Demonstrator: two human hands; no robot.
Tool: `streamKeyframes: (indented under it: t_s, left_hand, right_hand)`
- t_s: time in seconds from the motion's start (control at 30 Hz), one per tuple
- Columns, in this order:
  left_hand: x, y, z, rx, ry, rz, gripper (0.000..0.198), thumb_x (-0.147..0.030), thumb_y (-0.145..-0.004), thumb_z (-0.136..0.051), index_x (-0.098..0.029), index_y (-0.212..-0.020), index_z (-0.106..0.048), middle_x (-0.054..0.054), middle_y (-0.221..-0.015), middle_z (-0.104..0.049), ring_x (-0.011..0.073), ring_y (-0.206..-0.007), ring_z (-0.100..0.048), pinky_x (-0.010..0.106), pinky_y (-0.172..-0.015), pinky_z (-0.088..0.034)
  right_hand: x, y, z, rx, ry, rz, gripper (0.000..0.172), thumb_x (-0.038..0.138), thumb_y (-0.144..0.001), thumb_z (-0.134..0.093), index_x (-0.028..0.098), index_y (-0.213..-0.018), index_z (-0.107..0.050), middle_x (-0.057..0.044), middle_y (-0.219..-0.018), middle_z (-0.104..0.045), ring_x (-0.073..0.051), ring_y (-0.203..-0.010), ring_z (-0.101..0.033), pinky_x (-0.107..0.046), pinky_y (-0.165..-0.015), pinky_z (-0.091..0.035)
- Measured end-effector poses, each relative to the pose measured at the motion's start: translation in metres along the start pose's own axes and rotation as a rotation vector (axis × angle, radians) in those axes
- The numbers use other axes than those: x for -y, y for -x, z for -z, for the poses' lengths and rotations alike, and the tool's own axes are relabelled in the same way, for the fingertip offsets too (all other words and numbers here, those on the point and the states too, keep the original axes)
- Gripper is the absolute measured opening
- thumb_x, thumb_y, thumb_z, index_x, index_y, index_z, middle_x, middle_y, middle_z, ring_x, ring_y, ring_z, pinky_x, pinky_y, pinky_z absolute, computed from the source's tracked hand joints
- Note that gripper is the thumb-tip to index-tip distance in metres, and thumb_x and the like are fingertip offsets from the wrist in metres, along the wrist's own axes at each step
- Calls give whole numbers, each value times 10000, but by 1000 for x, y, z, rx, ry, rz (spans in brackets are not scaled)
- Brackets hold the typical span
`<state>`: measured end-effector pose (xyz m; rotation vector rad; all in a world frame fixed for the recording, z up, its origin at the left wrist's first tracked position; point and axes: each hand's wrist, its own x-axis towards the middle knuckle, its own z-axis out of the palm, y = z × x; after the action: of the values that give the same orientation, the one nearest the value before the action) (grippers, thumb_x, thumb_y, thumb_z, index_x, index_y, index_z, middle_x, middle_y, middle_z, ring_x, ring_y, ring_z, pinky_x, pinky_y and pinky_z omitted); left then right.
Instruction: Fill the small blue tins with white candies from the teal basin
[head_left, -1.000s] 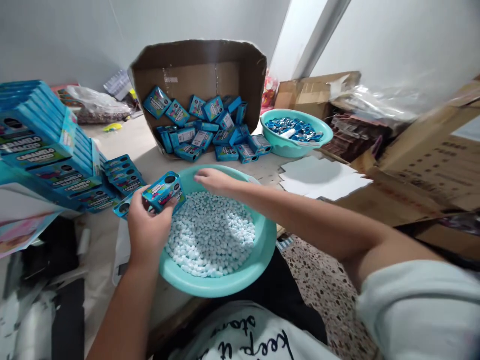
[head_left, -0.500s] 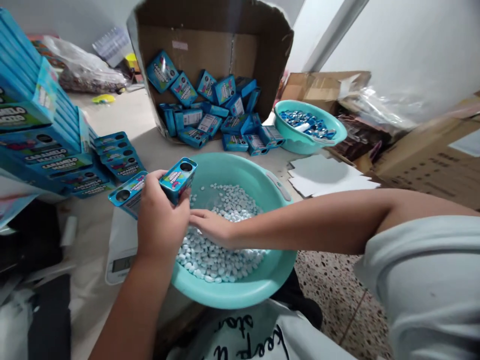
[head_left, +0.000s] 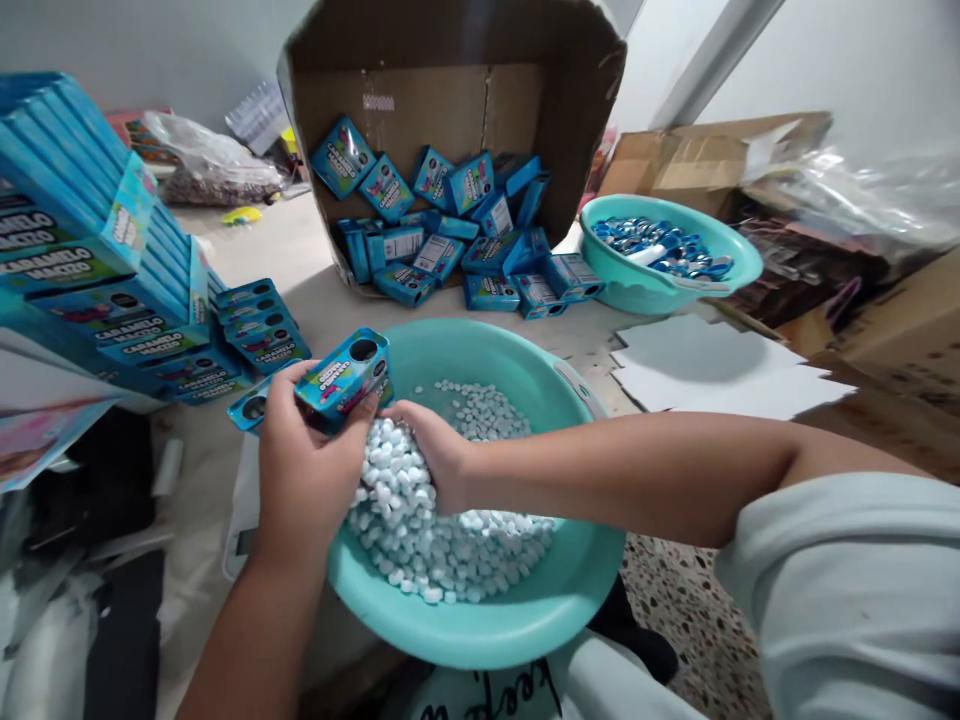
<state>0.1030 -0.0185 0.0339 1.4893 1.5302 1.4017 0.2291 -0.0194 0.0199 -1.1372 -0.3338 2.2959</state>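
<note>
My left hand [head_left: 304, 475] grips a small blue candy box [head_left: 343, 377] with a round hole in its top, held over the near-left rim of a big teal basin [head_left: 525, 610]. The basin is filled with small white candies [head_left: 450, 545]. My right hand [head_left: 427, 455] is cupped palm-up in the basin with a heap of white candies in it, just below the box. Another small blue box [head_left: 251, 408] lies right behind my left hand on the table.
An open cardboard carton [head_left: 450, 100] on its side spills several small blue boxes [head_left: 450, 250]. A second teal basin [head_left: 667, 270] holds blue wrapped pieces. Stacks of flat blue boxes [head_left: 97, 270] stand left, white sheets [head_left: 712, 365] right, a scale [head_left: 244, 520] under my left wrist.
My right hand came back from the basin's far rim, dipped into the candies and rose cupped with a heap beside the box. My left hand kept hold of the box.
</note>
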Motion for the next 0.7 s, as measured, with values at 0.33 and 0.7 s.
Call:
streamKeyframes:
  t_s: [0.33,0.7]
  left_hand:
    - [0,-1,-1,-30,133,30,511,-264,-716,-800,-200,-1155,-546,86,-1119,-698,241,-1059,-708,384,-966,-580]
    - [-3,3,8,240,-223,-34,437,-374,-759,-764,-217,-1139,-613,61,-1040,-701,241,-894,-701,317,-700,-552]
  right_hand:
    - [42,30,-14,106,-118,236,266,348,-910,-394,183,-796,-568,-44,-640,-636,-158,-499,-591,-207,-393,-387]
    - [75,54,0,166,-188,604,272,427,-906,-536,199,-763,-568,-1,-656,-596,-141,-570,-576,-221,-483,-454]
